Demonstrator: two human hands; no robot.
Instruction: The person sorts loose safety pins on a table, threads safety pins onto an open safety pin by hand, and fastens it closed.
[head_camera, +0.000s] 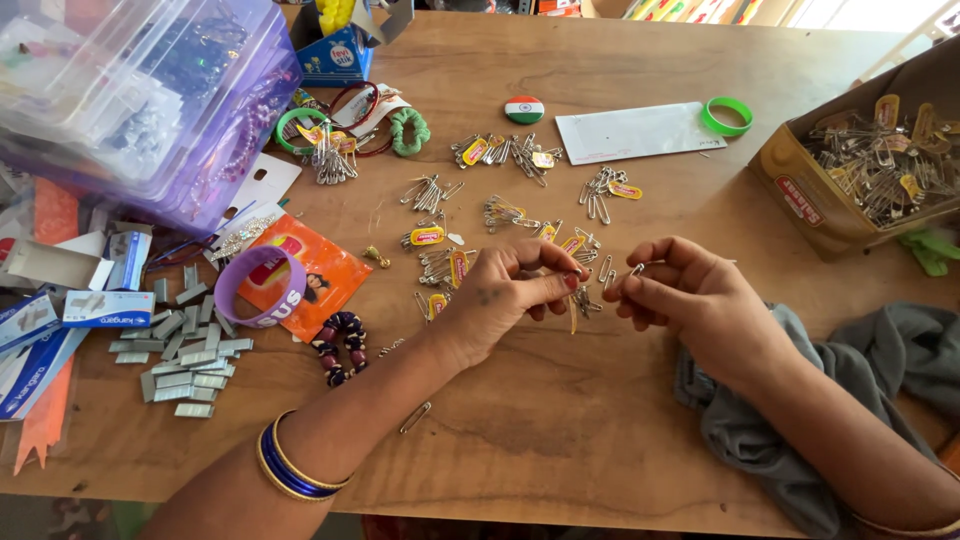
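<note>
Both hands are meeting mid-table: left hand (505, 290) is pinching a safety pin (573, 312) hanging near-vertical, right hand (690, 295) closing fingertips on another safety pin (636, 268) just right.

Both forearms were stretched forward and angled inward. The left hand (497, 300) was held knuckles-up, its fingers curled with thumb and fingertips pinched together. The right hand (690, 300) was likewise curled, its fingertips brought close to the left's.
</note>
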